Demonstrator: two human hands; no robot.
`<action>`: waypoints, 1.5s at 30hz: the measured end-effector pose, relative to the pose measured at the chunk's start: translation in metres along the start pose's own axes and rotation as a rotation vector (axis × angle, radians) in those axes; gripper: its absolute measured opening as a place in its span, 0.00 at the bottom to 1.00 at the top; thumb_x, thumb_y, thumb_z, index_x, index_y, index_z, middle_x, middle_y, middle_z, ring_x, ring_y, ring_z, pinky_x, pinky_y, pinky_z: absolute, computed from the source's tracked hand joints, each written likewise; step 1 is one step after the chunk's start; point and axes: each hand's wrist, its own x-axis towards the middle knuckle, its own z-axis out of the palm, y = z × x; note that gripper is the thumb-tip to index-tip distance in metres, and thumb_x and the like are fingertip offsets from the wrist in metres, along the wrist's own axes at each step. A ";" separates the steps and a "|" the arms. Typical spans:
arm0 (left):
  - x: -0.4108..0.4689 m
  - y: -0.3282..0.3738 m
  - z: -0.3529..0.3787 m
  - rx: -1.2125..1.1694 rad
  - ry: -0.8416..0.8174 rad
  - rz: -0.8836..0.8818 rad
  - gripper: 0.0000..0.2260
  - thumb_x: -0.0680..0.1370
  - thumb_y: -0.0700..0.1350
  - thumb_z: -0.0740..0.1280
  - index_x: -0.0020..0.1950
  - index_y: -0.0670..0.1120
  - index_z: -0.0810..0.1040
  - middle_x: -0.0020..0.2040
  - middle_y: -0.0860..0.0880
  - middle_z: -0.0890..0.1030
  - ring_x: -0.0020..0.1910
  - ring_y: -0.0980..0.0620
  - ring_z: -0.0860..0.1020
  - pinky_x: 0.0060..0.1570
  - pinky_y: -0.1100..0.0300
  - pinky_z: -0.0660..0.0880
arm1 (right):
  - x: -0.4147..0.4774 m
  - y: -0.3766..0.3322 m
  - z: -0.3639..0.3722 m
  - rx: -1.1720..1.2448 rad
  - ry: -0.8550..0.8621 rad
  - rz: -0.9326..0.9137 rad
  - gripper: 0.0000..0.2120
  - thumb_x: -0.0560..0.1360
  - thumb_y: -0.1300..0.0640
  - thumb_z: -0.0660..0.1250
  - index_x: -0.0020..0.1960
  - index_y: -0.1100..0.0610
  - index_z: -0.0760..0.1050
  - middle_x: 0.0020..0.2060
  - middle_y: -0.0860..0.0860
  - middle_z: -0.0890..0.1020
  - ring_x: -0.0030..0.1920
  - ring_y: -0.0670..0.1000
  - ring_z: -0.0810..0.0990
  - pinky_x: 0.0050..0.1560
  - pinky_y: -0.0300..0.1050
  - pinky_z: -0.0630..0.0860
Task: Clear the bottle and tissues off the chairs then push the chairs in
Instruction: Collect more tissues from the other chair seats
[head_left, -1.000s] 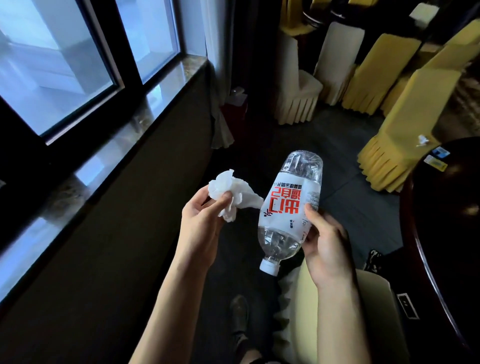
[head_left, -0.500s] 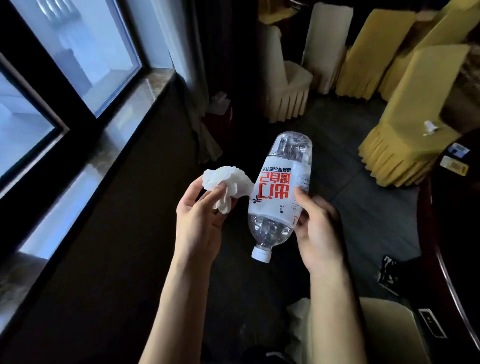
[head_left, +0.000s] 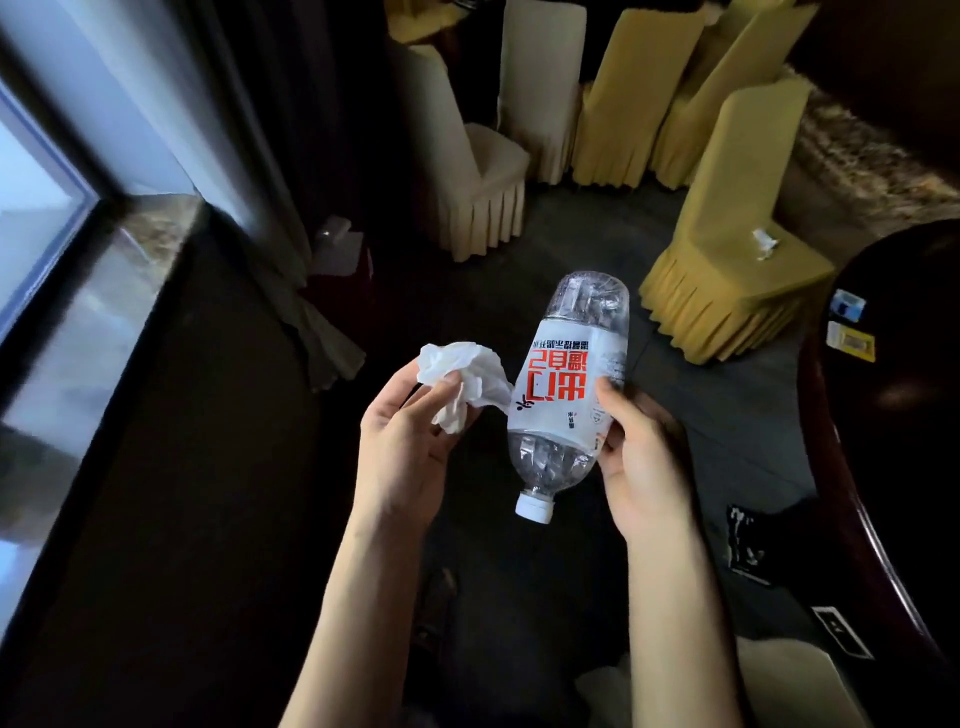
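My left hand (head_left: 402, 441) pinches a crumpled white tissue (head_left: 462, 379) at centre frame. Just to its right, my right hand (head_left: 641, 457) grips a clear plastic bottle (head_left: 566, 389) with a white label and red lettering, held upside down with its white cap pointing toward me. A yellow-covered chair (head_left: 727, 249) stands at right beside the table, and a small crumpled tissue (head_left: 763, 243) lies on its seat. A cream chair seat (head_left: 769, 680) shows at the bottom right, below my right arm.
A dark round table (head_left: 893, 426) fills the right edge, with small packets (head_left: 849, 340) on it. A cream chair (head_left: 478, 176) and several yellow chairs (head_left: 623, 104) stand at the back. A red bin (head_left: 340, 265) sits by the curtain (head_left: 291, 249). A window sill (head_left: 104, 312) runs along the left.
The view has swung right and forward, bringing the yellow chair and red bin closer. Both hands keep their hold and stay together in centre frame.
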 end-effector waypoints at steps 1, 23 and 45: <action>0.023 0.006 0.004 -0.001 -0.032 -0.022 0.12 0.78 0.36 0.69 0.61 0.39 0.82 0.58 0.39 0.84 0.57 0.43 0.82 0.65 0.45 0.75 | 0.016 -0.003 0.012 0.004 0.029 -0.012 0.08 0.81 0.62 0.67 0.50 0.55 0.85 0.46 0.52 0.89 0.46 0.49 0.88 0.42 0.41 0.84; 0.338 0.014 0.131 0.105 -0.273 -0.191 0.12 0.80 0.35 0.67 0.62 0.37 0.81 0.60 0.38 0.83 0.62 0.39 0.81 0.63 0.48 0.78 | 0.276 -0.076 0.048 0.077 0.368 -0.164 0.16 0.81 0.62 0.67 0.39 0.51 0.88 0.42 0.50 0.90 0.42 0.47 0.89 0.38 0.38 0.82; 0.634 -0.060 0.372 0.146 -0.370 -0.293 0.06 0.78 0.34 0.68 0.50 0.41 0.84 0.40 0.48 0.85 0.40 0.55 0.83 0.39 0.63 0.79 | 0.603 -0.207 -0.019 0.005 0.533 -0.224 0.07 0.82 0.62 0.65 0.55 0.58 0.82 0.49 0.56 0.89 0.48 0.53 0.89 0.44 0.46 0.85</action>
